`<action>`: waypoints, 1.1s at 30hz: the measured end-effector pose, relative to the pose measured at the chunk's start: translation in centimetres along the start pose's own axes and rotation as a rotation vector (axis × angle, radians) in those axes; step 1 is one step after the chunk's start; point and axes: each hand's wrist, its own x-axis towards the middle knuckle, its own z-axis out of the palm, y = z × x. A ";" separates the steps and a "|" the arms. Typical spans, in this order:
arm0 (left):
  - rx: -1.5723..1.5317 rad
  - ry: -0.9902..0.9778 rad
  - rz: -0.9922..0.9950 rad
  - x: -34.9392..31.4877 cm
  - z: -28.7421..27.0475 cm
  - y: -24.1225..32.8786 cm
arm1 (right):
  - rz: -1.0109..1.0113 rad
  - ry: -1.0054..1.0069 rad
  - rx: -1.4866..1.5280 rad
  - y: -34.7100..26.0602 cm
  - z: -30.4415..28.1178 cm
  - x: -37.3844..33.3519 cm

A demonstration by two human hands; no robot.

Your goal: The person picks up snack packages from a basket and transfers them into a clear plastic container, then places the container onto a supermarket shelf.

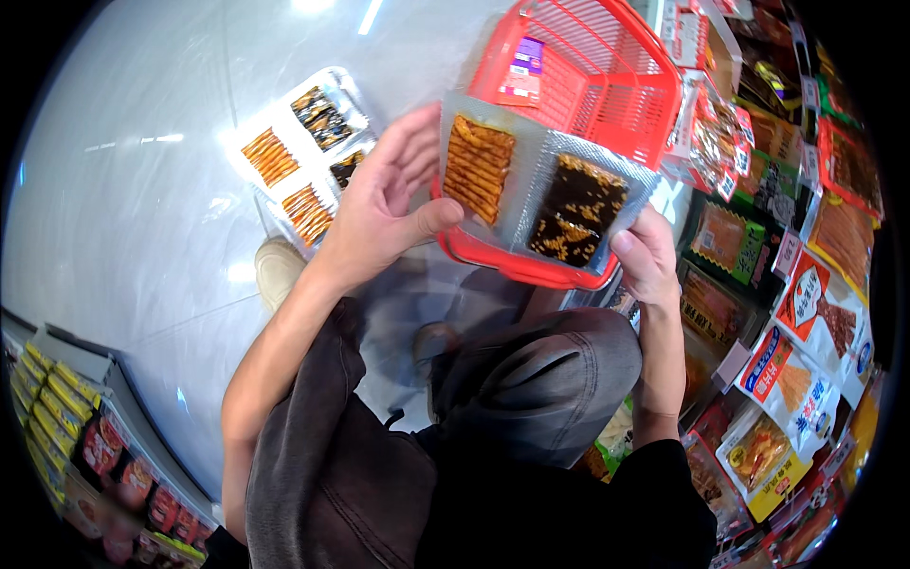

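Observation:
In front of the red shopping basket [654, 100] I hold up a joined pair of clear-and-silver snack packets [531, 180]. One packet shows orange-brown strips, the other dark pieces with pale bits. My right hand [649, 256] pinches the lower right edge, thumb on top. At the left edge is my left hand [403, 180], its thumb lapping over the front and its fingertips partly hidden behind the packets. More snack packets of the same kind [308, 161] lie on the floor to the left, some with orange strips and some dark.
Inside the basket lies a purple-and-red packet [523, 71]. Shelves of bagged snacks [791, 370] rise close on my right. Another shelf with yellow and red packets [95, 436] stands at lower left. My knee [569, 351] and a beige shoe [275, 270] are near the basket.

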 end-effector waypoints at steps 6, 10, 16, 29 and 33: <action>-0.004 0.191 -0.075 -3.4 -2.4 4.0 | -0.002 -0.250 0.056 0.3 1.7 5.0; 0.210 0.304 0.005 -6.9 -4.4 5.3 | 0.084 -0.036 0.203 -1.3 8.1 9.0; 0.763 0.544 0.186 -9.5 -7.2 8.2 | -0.159 -0.108 -0.009 -0.3 12.0 14.7; 0.732 0.679 -0.089 -10.4 -9.3 6.0 | 0.082 -0.191 -0.190 1.8 13.7 16.0; 0.546 0.616 -0.318 -10.0 -9.7 4.1 | 0.102 -0.321 -0.430 4.7 12.5 15.4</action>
